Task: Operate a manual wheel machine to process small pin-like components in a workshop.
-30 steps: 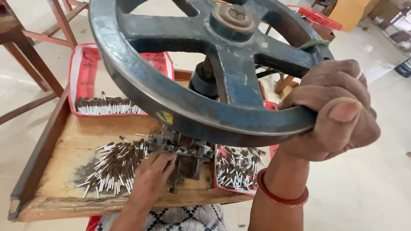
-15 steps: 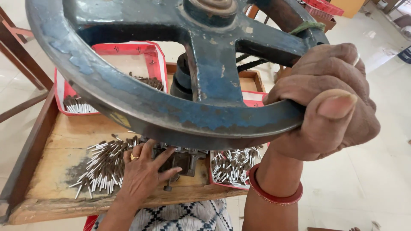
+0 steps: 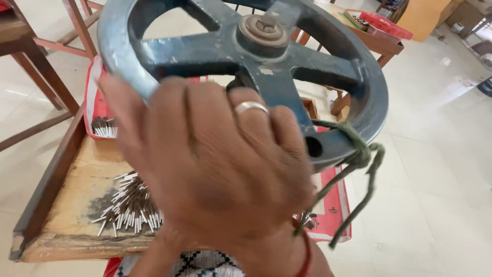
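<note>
A big blue-grey iron handwheel (image 3: 328, 77) with thick spokes and a rusty hub (image 3: 264, 31) fills the upper view. My right hand (image 3: 215, 169), with a silver ring and a red bangle, lies blurred over the wheel's near rim, fingers curled around it. A frayed green cord (image 3: 359, 159) hangs from a hole in the rim on the right. Below the wheel, a pile of small white metal pins (image 3: 130, 205) lies on the wooden bench (image 3: 77, 174). My left hand is hidden behind the right one.
A red tray (image 3: 95, 110) holding more pins sits at the bench's back left. Another red tray (image 3: 333, 205) lies at the front right. Wooden stool legs (image 3: 31, 56) stand at the left, and a table with a red tray (image 3: 384, 23) is at the back right on pale tiles.
The wheel has turned; the green cord swung from the upper right to the lower right. My right hand swept along the rim from right to left. The left hand is now covered.
</note>
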